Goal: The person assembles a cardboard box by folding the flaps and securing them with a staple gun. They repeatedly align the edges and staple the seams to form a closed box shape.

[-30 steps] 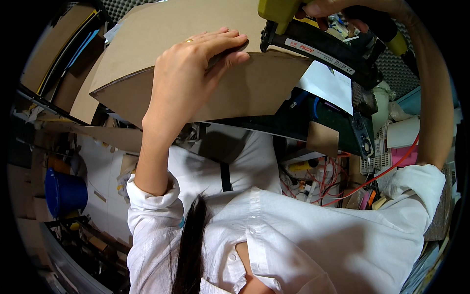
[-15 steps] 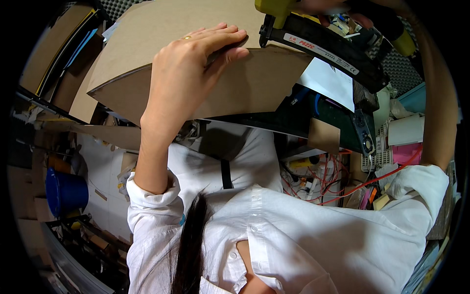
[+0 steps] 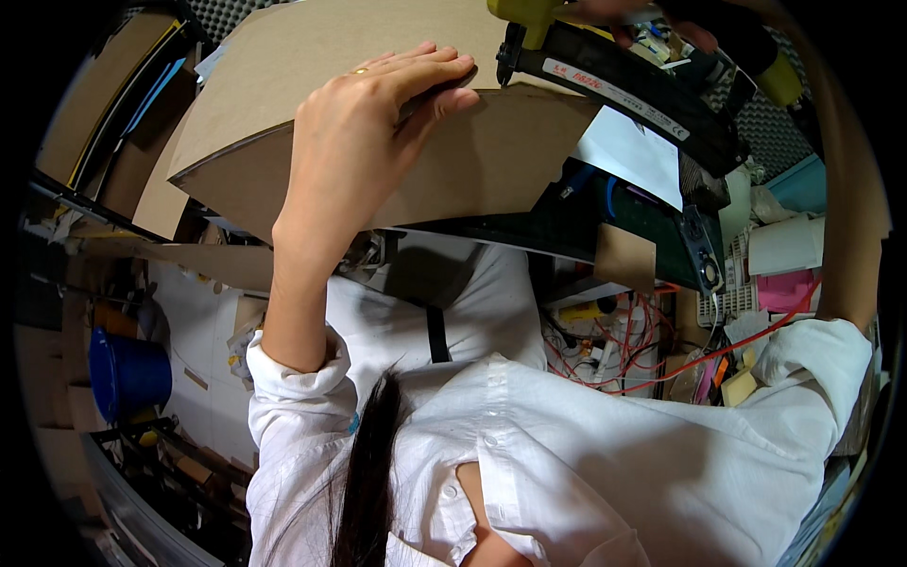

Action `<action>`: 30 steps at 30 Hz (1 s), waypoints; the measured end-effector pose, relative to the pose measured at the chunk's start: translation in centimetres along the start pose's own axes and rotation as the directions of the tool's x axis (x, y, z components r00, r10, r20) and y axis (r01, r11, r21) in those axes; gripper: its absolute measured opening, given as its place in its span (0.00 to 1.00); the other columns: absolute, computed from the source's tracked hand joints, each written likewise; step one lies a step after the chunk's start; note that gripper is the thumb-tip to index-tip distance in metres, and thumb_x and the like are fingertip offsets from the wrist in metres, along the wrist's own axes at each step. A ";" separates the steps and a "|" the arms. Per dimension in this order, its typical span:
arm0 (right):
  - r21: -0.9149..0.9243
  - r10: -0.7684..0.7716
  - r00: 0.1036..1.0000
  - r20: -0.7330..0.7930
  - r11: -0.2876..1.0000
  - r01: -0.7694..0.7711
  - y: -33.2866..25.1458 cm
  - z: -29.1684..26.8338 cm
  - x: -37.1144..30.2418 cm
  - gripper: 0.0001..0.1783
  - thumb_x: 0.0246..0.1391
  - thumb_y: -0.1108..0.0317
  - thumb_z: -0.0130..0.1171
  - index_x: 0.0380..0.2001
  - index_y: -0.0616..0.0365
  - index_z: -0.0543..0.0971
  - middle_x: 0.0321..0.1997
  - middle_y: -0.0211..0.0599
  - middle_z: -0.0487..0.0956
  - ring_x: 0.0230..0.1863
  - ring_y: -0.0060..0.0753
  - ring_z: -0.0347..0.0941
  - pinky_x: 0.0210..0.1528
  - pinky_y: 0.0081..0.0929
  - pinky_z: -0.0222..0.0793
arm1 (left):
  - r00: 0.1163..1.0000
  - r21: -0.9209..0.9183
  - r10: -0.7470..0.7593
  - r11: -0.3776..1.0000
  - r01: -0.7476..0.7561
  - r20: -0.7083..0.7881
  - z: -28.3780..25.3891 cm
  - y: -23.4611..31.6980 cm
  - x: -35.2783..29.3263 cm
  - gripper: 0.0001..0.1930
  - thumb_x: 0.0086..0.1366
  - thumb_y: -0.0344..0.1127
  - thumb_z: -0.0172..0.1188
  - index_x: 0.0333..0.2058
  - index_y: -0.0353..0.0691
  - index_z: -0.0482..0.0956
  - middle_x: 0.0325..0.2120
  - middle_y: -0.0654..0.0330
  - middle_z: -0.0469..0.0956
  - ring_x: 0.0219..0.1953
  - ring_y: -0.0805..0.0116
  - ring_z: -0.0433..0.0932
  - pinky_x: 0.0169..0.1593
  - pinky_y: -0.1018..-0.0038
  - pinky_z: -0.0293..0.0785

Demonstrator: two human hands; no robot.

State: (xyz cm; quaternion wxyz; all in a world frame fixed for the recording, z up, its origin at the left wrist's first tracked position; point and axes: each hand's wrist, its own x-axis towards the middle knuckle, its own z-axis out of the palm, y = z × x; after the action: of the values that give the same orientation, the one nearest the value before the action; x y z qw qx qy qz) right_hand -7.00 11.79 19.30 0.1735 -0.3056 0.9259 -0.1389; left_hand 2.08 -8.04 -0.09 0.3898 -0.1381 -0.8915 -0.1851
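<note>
The left hand (image 3: 345, 128) lays straight fingers (image 3: 444, 64) on the brown board piece (image 3: 529, 142), upper centre of the frame, thumb apart; the right hand (image 3: 609, 11), partly cut off, seems closed round the nail gun (image 3: 614, 90). Probably this edge is being fastened, calling for steady nose placement. The piece looks smooth, bowed, dark-edged

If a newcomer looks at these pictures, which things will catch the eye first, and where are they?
Probably first is the yellow-and-black nail gun, large at the upper right, its nose at or near an edge of the brown board piece. The left hand, a ring on one finger, rests over that board just left of the upper centre. After these, the vivid blue bucket at the far left stands out.
</note>
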 end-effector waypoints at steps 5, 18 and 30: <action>0.028 0.032 0.998 -0.062 0.999 -0.030 2.2 -1.1 -1.5 0.24 0.53 0.62 0.71 0.47 0.69 0.80 0.34 0.39 0.84 0.18 0.21 0.75 0.19 0.18 0.71 | 0.998 0.000 0.060 0.998 -0.060 0.000 0.5 -0.1 0.6 0.13 0.65 0.33 0.64 0.48 0.46 0.85 0.48 0.56 0.83 0.55 0.58 0.80 0.55 0.66 0.77; 0.224 0.257 0.756 -0.603 0.963 -0.148 16.2 9.9 -8.3 0.24 0.53 0.55 0.71 0.43 0.64 0.81 0.30 0.36 0.83 0.21 0.23 0.77 0.24 0.22 0.73 | 0.998 0.141 0.037 0.989 -0.031 -0.041 2.2 2.2 1.3 0.17 0.62 0.49 0.67 0.44 0.47 0.87 0.44 0.60 0.85 0.49 0.60 0.83 0.49 0.68 0.78; -0.092 0.050 0.701 -0.711 0.982 -0.164 20.0 24.4 -4.9 0.29 0.40 0.87 0.57 0.50 0.58 0.77 0.49 0.42 0.77 0.44 0.58 0.77 0.45 0.47 0.73 | 0.985 0.267 -0.144 0.949 0.165 -0.095 -4.9 -2.2 -2.2 0.18 0.56 0.47 0.72 0.42 0.43 0.87 0.42 0.58 0.86 0.51 0.60 0.82 0.61 0.63 0.72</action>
State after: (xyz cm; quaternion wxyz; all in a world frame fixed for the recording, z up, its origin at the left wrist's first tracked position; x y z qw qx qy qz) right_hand -3.79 26.62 -8.79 -0.2090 -0.1868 0.9455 -0.1657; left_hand 5.81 -12.36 0.90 0.4224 -0.0057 -0.9014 -0.0949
